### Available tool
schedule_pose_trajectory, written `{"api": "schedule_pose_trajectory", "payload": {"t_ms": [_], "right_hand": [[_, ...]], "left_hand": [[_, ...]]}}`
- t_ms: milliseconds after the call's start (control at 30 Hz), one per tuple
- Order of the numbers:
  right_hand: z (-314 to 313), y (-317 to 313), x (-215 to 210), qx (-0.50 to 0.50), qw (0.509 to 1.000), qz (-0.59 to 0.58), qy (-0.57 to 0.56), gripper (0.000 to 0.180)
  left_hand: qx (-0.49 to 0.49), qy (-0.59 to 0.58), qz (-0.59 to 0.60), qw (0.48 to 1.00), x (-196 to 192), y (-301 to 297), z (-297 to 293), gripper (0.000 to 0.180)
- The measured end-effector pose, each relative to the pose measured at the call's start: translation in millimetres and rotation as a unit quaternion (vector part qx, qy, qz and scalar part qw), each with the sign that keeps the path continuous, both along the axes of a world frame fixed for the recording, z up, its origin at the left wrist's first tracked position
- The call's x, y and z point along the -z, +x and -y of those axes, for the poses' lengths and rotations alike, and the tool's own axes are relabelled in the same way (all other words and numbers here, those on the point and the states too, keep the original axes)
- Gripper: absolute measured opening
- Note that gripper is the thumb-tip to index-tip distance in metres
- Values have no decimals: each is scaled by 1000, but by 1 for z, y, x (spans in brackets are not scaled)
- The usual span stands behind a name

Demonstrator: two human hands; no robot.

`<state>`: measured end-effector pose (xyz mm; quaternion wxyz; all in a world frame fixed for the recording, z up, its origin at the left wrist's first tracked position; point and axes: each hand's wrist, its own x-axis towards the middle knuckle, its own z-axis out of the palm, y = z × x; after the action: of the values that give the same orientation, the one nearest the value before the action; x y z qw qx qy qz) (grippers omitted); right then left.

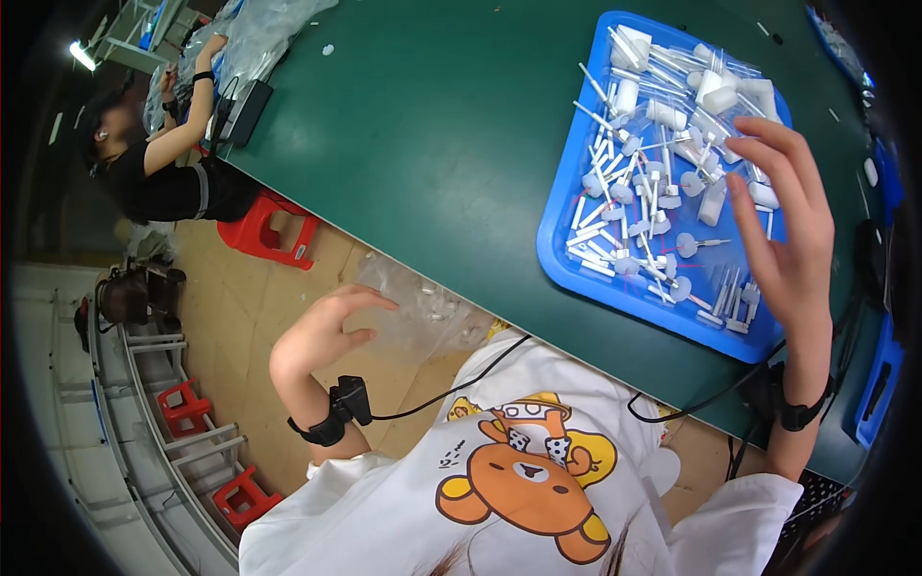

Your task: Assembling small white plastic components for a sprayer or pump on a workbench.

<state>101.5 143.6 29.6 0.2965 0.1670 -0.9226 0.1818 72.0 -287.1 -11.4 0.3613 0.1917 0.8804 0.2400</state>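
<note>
My right hand (pixel 795 226) hovers over the right side of a blue plastic tray (pixel 554 226), its fingers apart and nothing seen between them. In the tray lie many small parts: short white sticks (pixel 588 235), greyish round pieces with thin stems (pixel 686 245), white cylinders (pixel 666 115) and clear tubes near the far end. Some sticks poke out over the tray's left rim. My left hand (pixel 322 331) is held off the table's near edge, fingers loosely bent and apart, holding nothing. Beyond its fingertips is a clear plastic bag (pixel 418 307) with pale pieces inside, below the table's edge.
The green table (pixel 432 125) carries a black box (pixel 252 113) and clear plastic sheeting (pixel 274 29) at far left. Another person (pixel 144 158) works there beside a red stool (pixel 269 230). Black cables run from my wristbands. A blue container (pixel 879 374) stands at the right.
</note>
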Motion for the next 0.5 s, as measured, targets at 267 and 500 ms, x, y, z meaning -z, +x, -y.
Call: {"api": "schedule_pose_trajectory", "payload": {"t_ms": [267, 500], "right_hand": [[-8, 9, 6, 15, 990, 137, 39, 21], [-13, 10, 6, -34, 983, 176, 49, 28]], "left_hand": [[526, 393, 102, 747, -83, -24, -116, 24], [571, 464, 147, 661, -124, -40, -217, 15]]}}
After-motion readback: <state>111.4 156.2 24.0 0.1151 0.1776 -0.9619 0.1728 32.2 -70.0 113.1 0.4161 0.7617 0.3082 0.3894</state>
